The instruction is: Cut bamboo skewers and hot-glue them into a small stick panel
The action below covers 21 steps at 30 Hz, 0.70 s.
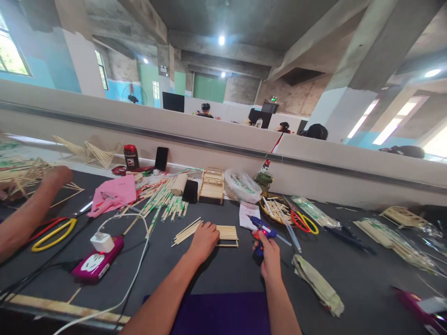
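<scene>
A dark table (349,279) is seen from above, crowded with craft supplies, with a low white partition (223,139) along its far edge.

The left hand (203,241) is laid palm down, fingers loosely curled, on the left end of a flat panel of wooden sticks (227,234) near the middle of the table. The panel's sticks run left to right. Just left of the hand, a loose bundle of sticks (185,231) is fanned out, angled from near left toward far right.

The right hand (269,257) is closed around the handle of a blue glue gun (262,228), just right of the panel. The gun's body is pointed to the far left, its nozzle close to a white slip of paper (248,215).

Farther right, a round basket (274,209) of stick pieces, red-and-yellow scissors (303,220) and a folded cloth (317,284) are found. Behind the panel, a small stick-built model (211,184), a black phone (190,191) and a clear plastic bag (242,186) are placed.

On the left, a pink cloth (113,194), paper-wrapped chopsticks (164,200), a pink power strip (98,263) with a white plug (102,242), and a second pair of scissors (52,232) are spread. Another person's arm (24,214) is stretched in at the far left.
</scene>
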Tool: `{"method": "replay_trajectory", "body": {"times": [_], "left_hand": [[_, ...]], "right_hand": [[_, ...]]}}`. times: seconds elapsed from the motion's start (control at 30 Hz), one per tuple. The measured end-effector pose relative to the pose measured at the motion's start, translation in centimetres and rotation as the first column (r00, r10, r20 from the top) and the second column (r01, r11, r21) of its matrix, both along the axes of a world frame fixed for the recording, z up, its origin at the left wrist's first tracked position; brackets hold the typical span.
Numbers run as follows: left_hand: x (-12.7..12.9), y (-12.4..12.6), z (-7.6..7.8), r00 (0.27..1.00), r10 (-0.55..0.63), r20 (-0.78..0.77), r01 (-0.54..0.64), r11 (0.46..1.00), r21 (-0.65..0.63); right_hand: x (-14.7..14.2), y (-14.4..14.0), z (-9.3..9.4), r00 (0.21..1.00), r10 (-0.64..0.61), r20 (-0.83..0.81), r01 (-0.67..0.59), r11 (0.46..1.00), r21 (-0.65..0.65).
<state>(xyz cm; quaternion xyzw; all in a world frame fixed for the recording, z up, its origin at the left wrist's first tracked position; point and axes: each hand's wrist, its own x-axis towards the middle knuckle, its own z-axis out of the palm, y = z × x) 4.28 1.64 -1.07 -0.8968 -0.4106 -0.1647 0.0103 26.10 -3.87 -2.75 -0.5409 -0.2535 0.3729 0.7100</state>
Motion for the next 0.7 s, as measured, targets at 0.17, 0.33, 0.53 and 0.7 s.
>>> {"method": "replay_trajectory", "body": {"times": [0.17, 0.33, 0.53, 0.7], "left_hand": [[0.2, 0.3, -0.4, 1.0, -0.018, 0.015, 0.018, 0.999, -0.028], [0.2, 0.6, -0.6, 0.998, 0.013, 0.054, -0.009, 0.997, -0.076], [-0.1, 0.7, -0.6, 0.995, -0.002, 0.101, 0.012, 0.995, -0.101], [-0.3, 0.8, -0.7, 0.991, 0.023, 0.13, -0.005, 0.991, -0.134]], "right_hand": [[0.6, 0.5, -0.3, 0.982, -0.103, -0.158, 0.105, 0.994, 0.007], [1.3, 0.9, -1.1, 0.979, -0.082, -0.189, 0.089, 0.996, 0.025], [1.6, 0.6, -1.1, 0.959, -0.079, -0.272, 0.076, 0.997, -0.022], [1.7, 0.8, -2.3, 0.995, -0.094, -0.033, 0.093, 0.995, -0.036]]}}
